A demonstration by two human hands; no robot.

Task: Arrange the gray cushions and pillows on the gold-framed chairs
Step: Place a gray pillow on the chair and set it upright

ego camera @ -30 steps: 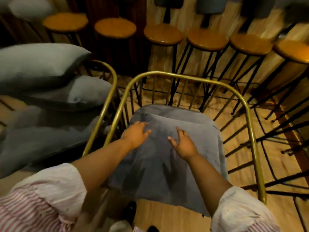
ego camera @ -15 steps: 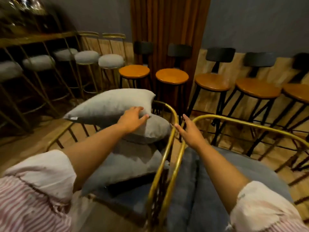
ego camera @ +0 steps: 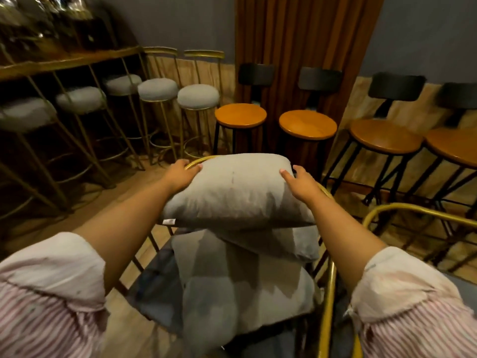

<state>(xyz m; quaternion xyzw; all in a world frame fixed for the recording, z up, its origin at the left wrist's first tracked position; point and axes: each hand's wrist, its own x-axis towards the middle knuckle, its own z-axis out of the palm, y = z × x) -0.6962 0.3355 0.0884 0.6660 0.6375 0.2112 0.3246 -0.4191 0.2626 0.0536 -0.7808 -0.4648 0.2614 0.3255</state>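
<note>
A light gray pillow (ego camera: 237,192) lies on top of a stack in the gold-framed chair (ego camera: 325,301) in front of me. My left hand (ego camera: 182,173) grips its far left corner and my right hand (ego camera: 299,182) grips its far right corner. Under it lie a second gray pillow (ego camera: 278,244) and a third one (ego camera: 232,293), on a dark gray seat cushion (ego camera: 152,285). A second gold-framed chair (ego camera: 402,209) stands to the right, its seat mostly out of view.
Gold bar stools with gray round seats (ego camera: 198,96) line the counter at left. Wooden stools with black backs (ego camera: 240,115) stand along the curtain and far wall. Wood floor (ego camera: 121,187) shows to the left of the chair.
I have turned from the right chair's cushion to the left chair. Both hands left that cushion and now hold the top pillow at its far corners.
</note>
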